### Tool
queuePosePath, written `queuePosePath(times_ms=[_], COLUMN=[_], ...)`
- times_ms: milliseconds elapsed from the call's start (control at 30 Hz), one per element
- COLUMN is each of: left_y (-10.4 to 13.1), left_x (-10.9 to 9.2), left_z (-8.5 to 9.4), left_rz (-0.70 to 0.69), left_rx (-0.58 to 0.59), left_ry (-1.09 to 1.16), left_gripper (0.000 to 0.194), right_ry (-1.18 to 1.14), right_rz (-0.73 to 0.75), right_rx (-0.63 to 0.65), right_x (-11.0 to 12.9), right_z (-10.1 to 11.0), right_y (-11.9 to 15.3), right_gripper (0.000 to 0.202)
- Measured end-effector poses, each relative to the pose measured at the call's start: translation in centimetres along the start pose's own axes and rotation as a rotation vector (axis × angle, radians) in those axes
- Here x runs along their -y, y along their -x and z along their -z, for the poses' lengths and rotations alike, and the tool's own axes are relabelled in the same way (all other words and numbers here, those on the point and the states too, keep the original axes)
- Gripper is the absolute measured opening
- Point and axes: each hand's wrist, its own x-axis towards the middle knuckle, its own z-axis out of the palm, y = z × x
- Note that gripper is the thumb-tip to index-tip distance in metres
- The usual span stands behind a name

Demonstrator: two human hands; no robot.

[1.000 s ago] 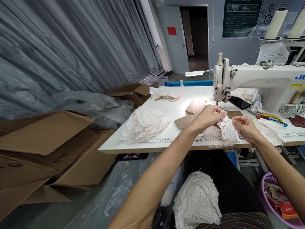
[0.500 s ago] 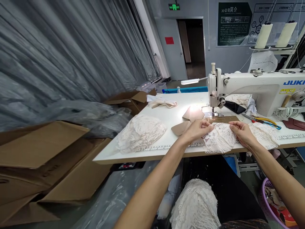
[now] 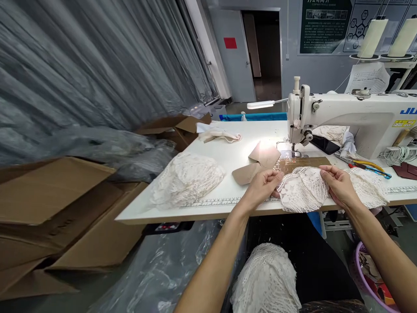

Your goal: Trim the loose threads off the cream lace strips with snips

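"How does the left forearm lie?"
"Bare, reaching forward and slanting inward, like the right forearm."
"And what of the left hand?"
"Fingertips pinched together, facing the right hand, which pinches likewise, a gap between them."

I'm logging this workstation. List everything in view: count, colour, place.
table: one, white, centre
held lace: one, white, table's front edge
lace pile: one, white, table's left
other lace: uncounted, white, table's right
lace bundle: one, white, lower centre
beige pieces: apparently two, beige, mid-table
sewing machine: one, white, right
tools: several, multicoloured, beside machine
thread cones: two, cream, upper right
boxes: several, brown, left
plastic: uncounted, clear, lower left
curtain: one, grey, left
door: one, grey, background
poster: one, green, background
basket: one, purple, lower right
left hand: one, bare, held lace's left edge
right hand: one, bare, its right edge
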Motion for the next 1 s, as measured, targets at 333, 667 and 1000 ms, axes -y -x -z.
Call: queuePosePath(times_ms=[333,667,1000], left_y=[0.6,0.7,1.0], left_x=[0.4,0.6,1.2], left_z=[-0.6,-0.5,0.4], left_rz=[-0.028,-0.055,-0.146], left_rx=[-0.091,-0.093,-0.011], left_ry=[0.000,-0.011,-0.153], left_gripper=[0.043,0.041,0.055], right_ry=[0.058,0.627,0.821], right_rz=[0.042,0.334,0.482], right_rx=[-0.025,-0.072,-0.086], right_x=[-0.1,-1.1,-2.2], right_z=[-0.4,-0.6,-1.4], right_y=[0.4,0.5,0.4], right_gripper=[0.039,0.026,0.031])
